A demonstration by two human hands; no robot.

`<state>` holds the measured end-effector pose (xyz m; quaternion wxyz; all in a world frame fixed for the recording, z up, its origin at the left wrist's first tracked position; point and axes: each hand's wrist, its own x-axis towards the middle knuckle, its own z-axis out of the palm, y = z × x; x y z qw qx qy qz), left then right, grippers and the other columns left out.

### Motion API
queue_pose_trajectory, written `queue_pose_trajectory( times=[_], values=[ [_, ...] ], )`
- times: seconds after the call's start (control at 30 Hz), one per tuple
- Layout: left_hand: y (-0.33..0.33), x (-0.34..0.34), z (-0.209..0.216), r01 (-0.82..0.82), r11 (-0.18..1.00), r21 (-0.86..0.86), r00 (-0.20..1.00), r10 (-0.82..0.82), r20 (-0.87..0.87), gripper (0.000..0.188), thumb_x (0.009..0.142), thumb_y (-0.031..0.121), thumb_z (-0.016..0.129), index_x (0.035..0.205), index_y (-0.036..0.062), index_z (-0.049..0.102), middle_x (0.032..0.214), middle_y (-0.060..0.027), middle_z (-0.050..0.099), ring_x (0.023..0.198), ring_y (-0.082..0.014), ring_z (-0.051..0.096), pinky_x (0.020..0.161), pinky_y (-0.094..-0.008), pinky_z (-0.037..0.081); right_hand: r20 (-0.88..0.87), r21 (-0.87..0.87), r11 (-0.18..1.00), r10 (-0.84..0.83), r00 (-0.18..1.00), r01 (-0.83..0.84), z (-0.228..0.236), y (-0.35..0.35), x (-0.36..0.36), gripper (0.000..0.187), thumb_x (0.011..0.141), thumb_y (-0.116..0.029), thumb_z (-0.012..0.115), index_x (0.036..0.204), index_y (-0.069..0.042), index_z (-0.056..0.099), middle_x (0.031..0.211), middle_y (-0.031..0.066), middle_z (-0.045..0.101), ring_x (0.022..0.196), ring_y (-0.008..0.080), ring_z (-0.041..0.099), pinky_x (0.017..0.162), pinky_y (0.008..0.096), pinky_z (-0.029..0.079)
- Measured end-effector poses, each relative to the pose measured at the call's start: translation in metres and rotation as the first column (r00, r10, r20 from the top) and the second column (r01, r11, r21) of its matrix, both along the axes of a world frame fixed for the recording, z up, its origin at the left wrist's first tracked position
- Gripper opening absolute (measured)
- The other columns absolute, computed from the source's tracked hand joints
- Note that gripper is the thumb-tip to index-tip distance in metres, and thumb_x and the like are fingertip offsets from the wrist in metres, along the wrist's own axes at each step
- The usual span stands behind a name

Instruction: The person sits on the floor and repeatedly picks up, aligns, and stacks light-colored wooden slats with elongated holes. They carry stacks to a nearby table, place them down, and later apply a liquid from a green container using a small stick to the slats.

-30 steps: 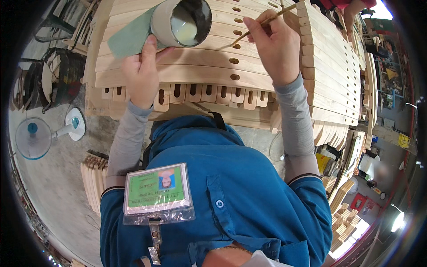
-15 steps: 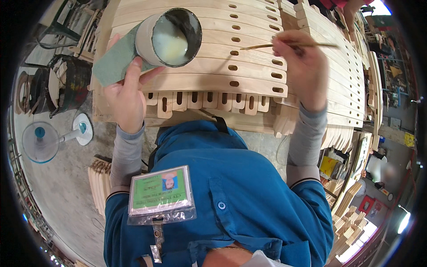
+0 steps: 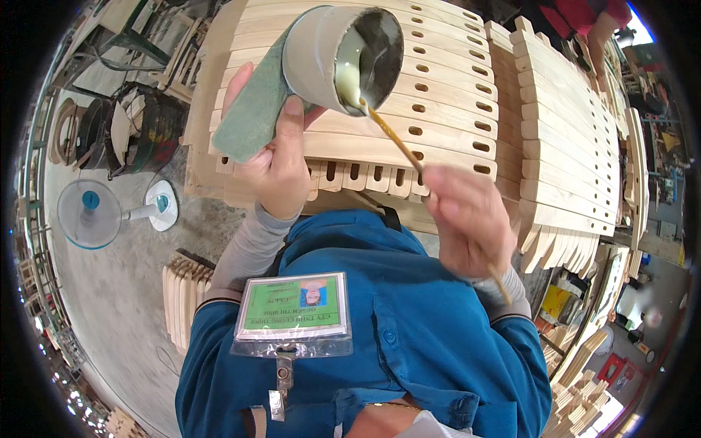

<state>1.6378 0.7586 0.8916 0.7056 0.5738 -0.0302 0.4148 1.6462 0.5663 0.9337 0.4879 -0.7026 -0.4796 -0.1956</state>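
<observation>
My left hand (image 3: 281, 157) grips the green flat handle (image 3: 255, 109) of a round cup (image 3: 310, 58), tilted so its mouth faces right. Pale creamy liquid (image 3: 349, 73) pools inside, toward the near wall. Between the closed fingers of my right hand (image 3: 471, 215) is a thin brown stick (image 3: 394, 139). Its far tip is at the cup's rim, touching the liquid; the other end sticks out past my wrist. Below the cup, light wooden slats (image 3: 445, 95) with oval slots lie side by side in a stack.
More slotted slats (image 3: 562, 146) are stacked to the right. A second person's arm (image 3: 602, 44) shows at the far right. On the left floor stand a fan (image 3: 91, 212) and a black container (image 3: 146, 131). Wooden pieces (image 3: 186, 296) are piled beside my left arm.
My right hand has come down and left, bringing the stick's tip from over the slats to the cup. The cup has shifted right in view and tipped further.
</observation>
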Motion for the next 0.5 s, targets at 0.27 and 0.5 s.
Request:
queue_pose_trajectory(
  times=[0.27, 0.5],
  values=[
    [0.002, -0.001, 0.008, 0.225, 0.952, -0.208, 0.973, -0.207, 0.104, 0.05, 0.085, 0.0, 0.048, 0.129, 0.002, 0.025, 0.11, -0.0135, 0.05, 0.097, -0.0211, 0.055, 0.072, -0.0362, 0.056, -0.199, 0.355, 0.935, 0.087, 0.976, -0.01, -0.019, -0.007, 0.001, 0.029, 0.076, 0.014, 0.053, 0.1, 0.0, 0.045, 0.092, 0.0241, 0.059, 0.088, 0.0332, 0.06, 0.074, 0.0399, 0.05],
    [-0.002, 0.0, 0.012, 0.208, 0.968, -0.139, 0.977, -0.201, 0.065, 0.048, 0.086, 0.0, 0.048, 0.128, -0.0023, 0.024, 0.111, -0.0163, 0.05, 0.098, -0.0216, 0.054, 0.077, -0.0365, 0.054, -0.228, 0.418, 0.907, 0.05, 0.972, 0.052, -0.022, 0.0, 0.004, 0.024, 0.076, 0.012, 0.055, 0.096, 0.002, 0.046, 0.09, 0.0253, 0.059, 0.086, 0.0315, 0.061, 0.07, 0.0363, 0.052]
  ],
)
